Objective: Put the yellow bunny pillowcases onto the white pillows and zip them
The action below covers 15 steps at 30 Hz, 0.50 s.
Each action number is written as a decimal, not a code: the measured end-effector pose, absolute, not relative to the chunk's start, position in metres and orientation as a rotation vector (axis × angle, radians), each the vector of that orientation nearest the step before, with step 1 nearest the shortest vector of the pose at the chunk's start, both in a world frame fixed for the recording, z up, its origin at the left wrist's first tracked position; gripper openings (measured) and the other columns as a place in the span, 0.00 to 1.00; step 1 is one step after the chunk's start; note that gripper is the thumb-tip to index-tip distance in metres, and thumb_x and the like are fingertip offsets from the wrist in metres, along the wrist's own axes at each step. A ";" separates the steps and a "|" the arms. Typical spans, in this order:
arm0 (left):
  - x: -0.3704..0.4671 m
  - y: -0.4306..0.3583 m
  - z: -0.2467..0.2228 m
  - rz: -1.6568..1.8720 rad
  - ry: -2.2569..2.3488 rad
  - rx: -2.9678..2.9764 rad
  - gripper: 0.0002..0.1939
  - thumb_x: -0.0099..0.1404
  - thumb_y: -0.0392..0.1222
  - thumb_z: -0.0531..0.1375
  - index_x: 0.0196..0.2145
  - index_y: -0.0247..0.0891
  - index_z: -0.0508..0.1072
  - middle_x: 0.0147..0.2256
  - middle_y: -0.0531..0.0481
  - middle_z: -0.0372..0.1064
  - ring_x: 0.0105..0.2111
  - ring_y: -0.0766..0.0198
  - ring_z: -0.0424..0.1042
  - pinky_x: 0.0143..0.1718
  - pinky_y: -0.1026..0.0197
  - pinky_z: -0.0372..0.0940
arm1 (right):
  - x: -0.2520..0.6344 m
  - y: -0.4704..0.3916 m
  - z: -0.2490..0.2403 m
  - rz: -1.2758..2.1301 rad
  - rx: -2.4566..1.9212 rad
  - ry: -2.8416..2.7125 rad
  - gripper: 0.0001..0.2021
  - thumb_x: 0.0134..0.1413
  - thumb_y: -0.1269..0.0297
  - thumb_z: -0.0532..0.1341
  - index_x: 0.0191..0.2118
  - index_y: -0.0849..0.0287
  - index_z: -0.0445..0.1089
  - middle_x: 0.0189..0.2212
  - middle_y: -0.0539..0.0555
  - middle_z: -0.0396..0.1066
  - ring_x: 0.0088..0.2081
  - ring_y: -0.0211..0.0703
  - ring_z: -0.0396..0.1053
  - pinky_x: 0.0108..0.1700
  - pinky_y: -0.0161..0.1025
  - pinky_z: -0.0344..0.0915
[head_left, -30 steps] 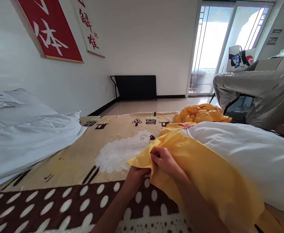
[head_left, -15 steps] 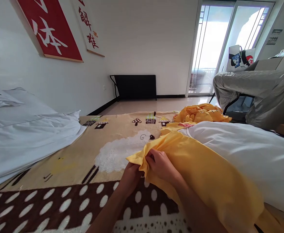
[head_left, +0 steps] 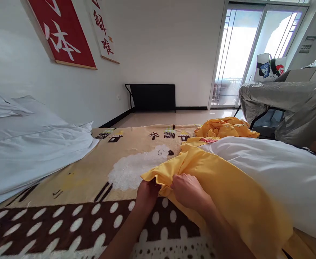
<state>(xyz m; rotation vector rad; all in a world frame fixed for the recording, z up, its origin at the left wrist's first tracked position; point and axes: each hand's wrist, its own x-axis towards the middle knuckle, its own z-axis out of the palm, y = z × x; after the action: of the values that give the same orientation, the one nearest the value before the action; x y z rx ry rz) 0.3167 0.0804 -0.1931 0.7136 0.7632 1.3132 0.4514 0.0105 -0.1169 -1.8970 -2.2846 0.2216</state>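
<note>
A smooth yellow duvet cover (head_left: 219, 180) lies over the near side of a white quilt (head_left: 271, 162). My left hand (head_left: 147, 196) is closed on the cover's pointed left end, its fingertips partly hidden under the fold. A little to the right, my right hand (head_left: 188, 190) grips the edge of the same cloth in a fist, creasing it between the two hands. More of the yellow fabric, bunched into a heap (head_left: 225, 127), sits beyond the quilt.
Beneath it all spreads a beige and brown blanket (head_left: 93, 183) with a sheep and dots. White bedding (head_left: 39, 144) covers the left side. A black panel (head_left: 154, 97) leans on the far wall. Furniture wrapped in silver sheeting (head_left: 289, 95) stands at right, near a glass door (head_left: 236, 54).
My right hand has slid a short way right and down along the cloth edge, away from my left hand. The left hand keeps its hold, and the view has shifted slightly.
</note>
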 end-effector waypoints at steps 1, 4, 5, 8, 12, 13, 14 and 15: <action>0.317 0.079 -0.194 1.344 0.777 0.759 0.15 0.45 0.33 0.64 0.34 0.34 0.76 0.34 0.48 0.76 0.34 0.59 0.73 0.34 0.63 0.67 | 0.452 0.010 -0.118 0.234 -1.899 -2.318 0.08 0.54 0.71 0.54 0.32 0.63 0.71 0.30 0.61 0.75 0.32 0.50 0.74 0.26 0.36 0.51; 0.316 0.076 -0.192 1.400 0.804 0.861 0.12 0.44 0.35 0.65 0.31 0.35 0.76 0.33 0.49 0.76 0.33 0.62 0.72 0.33 0.65 0.65 | 0.454 0.007 -0.115 0.290 -1.900 -2.369 0.08 0.52 0.71 0.55 0.30 0.62 0.71 0.30 0.60 0.75 0.31 0.48 0.73 0.26 0.35 0.50; 0.316 0.075 -0.191 1.408 0.812 0.885 0.10 0.45 0.36 0.65 0.29 0.35 0.76 0.32 0.50 0.76 0.32 0.62 0.72 0.33 0.65 0.65 | 0.455 0.005 -0.112 0.302 -1.910 -2.341 0.08 0.53 0.71 0.55 0.29 0.62 0.71 0.30 0.60 0.75 0.30 0.46 0.72 0.26 0.35 0.50; 0.314 0.071 -0.188 1.404 0.833 0.962 0.09 0.44 0.37 0.65 0.27 0.34 0.76 0.28 0.51 0.75 0.30 0.63 0.70 0.33 0.65 0.65 | 0.457 0.000 -0.101 0.256 -1.923 -2.051 0.11 0.56 0.67 0.52 0.28 0.61 0.70 0.28 0.57 0.73 0.28 0.41 0.68 0.27 0.35 0.49; 0.315 0.063 -0.189 1.351 0.846 1.086 0.10 0.42 0.36 0.66 0.27 0.32 0.77 0.25 0.51 0.74 0.27 0.65 0.68 0.29 0.66 0.63 | 0.451 0.000 -0.099 0.312 -1.779 -1.718 0.13 0.59 0.63 0.51 0.28 0.59 0.68 0.26 0.53 0.71 0.28 0.37 0.63 0.29 0.34 0.50; 0.316 0.061 -0.190 1.335 0.844 1.105 0.10 0.43 0.37 0.66 0.27 0.32 0.77 0.25 0.51 0.74 0.26 0.65 0.68 0.29 0.66 0.63 | 0.449 0.003 -0.102 0.377 -1.735 -1.714 0.13 0.59 0.62 0.51 0.26 0.59 0.67 0.25 0.53 0.70 0.28 0.37 0.62 0.29 0.34 0.50; 0.316 0.060 -0.190 1.323 0.839 1.107 0.11 0.44 0.38 0.66 0.28 0.33 0.77 0.26 0.51 0.74 0.27 0.65 0.68 0.29 0.66 0.63 | 0.447 0.006 -0.106 0.446 -1.684 -1.720 0.14 0.58 0.61 0.52 0.24 0.59 0.66 0.24 0.52 0.68 0.27 0.37 0.61 0.29 0.34 0.50; 0.316 0.060 -0.191 1.313 0.833 1.098 0.12 0.45 0.39 0.66 0.30 0.33 0.77 0.27 0.51 0.74 0.28 0.64 0.69 0.30 0.66 0.63 | 0.447 0.010 -0.111 0.514 -1.624 -1.724 0.14 0.57 0.61 0.53 0.23 0.59 0.64 0.23 0.51 0.67 0.27 0.36 0.60 0.29 0.34 0.50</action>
<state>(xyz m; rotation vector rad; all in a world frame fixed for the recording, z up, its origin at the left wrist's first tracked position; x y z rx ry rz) 0.3156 0.0597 -0.1908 1.0979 0.8334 1.3132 0.4466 0.0102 -0.1107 -1.6242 -1.7240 0.5135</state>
